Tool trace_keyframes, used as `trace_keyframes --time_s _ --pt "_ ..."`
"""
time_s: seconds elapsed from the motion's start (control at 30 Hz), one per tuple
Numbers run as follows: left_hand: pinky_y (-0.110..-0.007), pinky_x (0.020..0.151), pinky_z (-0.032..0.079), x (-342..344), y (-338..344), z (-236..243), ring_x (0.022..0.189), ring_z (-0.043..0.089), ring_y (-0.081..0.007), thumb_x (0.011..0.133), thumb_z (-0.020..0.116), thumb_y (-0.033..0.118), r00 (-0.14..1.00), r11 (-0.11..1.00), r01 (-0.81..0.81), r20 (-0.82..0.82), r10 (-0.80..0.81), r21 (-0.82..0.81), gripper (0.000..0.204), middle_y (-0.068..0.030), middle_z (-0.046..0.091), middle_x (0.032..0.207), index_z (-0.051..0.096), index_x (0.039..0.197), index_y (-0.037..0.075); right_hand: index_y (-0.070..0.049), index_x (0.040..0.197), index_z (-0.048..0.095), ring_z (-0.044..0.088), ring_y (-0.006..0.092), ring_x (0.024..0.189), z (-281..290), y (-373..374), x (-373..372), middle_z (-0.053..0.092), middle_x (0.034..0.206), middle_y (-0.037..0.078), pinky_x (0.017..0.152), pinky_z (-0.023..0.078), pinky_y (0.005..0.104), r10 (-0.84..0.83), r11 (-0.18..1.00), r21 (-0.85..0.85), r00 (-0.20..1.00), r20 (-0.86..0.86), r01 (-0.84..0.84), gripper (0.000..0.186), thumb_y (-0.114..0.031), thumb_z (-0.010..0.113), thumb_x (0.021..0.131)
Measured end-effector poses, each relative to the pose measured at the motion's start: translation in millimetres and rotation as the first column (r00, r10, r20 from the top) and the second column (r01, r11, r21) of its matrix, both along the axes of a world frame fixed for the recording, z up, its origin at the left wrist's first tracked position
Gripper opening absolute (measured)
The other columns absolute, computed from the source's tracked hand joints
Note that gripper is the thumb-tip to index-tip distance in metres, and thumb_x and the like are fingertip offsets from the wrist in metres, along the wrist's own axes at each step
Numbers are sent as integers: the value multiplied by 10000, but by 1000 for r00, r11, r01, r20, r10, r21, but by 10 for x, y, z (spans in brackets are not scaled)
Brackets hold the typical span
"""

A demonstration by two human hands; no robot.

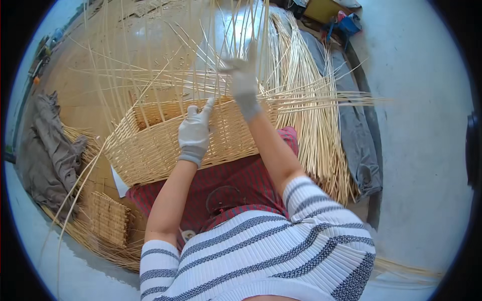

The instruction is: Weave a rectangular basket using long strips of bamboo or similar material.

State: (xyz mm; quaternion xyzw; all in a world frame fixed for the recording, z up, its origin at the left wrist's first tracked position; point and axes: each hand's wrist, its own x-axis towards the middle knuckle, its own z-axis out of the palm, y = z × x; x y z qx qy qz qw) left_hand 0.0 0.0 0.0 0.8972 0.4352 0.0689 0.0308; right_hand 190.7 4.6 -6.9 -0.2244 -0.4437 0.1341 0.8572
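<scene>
A long woven basket of pale cane lies across my lap on red striped cloth, upright strands rising from its rim. My left hand, in a pale grey glove, grips the near wall at its upper edge, index finger pointing up along a strand. My right hand, gloved too, is raised among the tall strands at the right part of the rim, blurred by motion; what it holds, if anything, is unclear. Loose horizontal strands run past it to the right.
A large bundle of cane lies at the right on grey cloth. Crumpled dark fabric is at the left, above a small woven piece. A blue container and other objects stand at the back right.
</scene>
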Motion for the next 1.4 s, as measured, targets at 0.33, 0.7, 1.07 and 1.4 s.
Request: trace_keyframes --time_s 0.33,0.7,1.07,1.4 --pt "-406 682 561 1624 -1406 -505 805 674 -264 887 595 79 963 988 151 228 -143 -17 706 -136 517 1109 334 1521 249 4 1152 642 650 251 1032 40 -1312 1257 659 1230 102 930 520 359 -156 558 -354 513 844 751 258 8 528 921" --pt "-414 856 545 1075 -1321 -630 1020 655 -319 870 631 77 730 916 401 610 -308 -18 445 -167 581 1171 605 1298 195 -2 1307 551 645 158 969 -292 -2503 639 665 1007 80 846 543 317 -378 536 -770 914 147 345 290 -74 483 1034" --pt "-353 1025 436 -1537 -945 -412 1108 566 -206 974 464 -35 -169 959 -281 986 -6 -42 285 -117 590 1205 500 1256 -10 54 1540 201 377 337 1429 -99 -106 -2167 376 1512 307 1164 302 368 355 591 -806 900 252 -8 995 -498 700 879" --pt "-328 920 480 -2211 -66 -769 973 639 -201 919 701 312 702 928 -367 636 320 -62 328 -111 705 1003 710 1074 23 29 1506 296 539 295 1189 -999 1038 -2490 468 1413 233 913 511 384 32 281 -820 858 -512 -500 1094 -531 840 740"
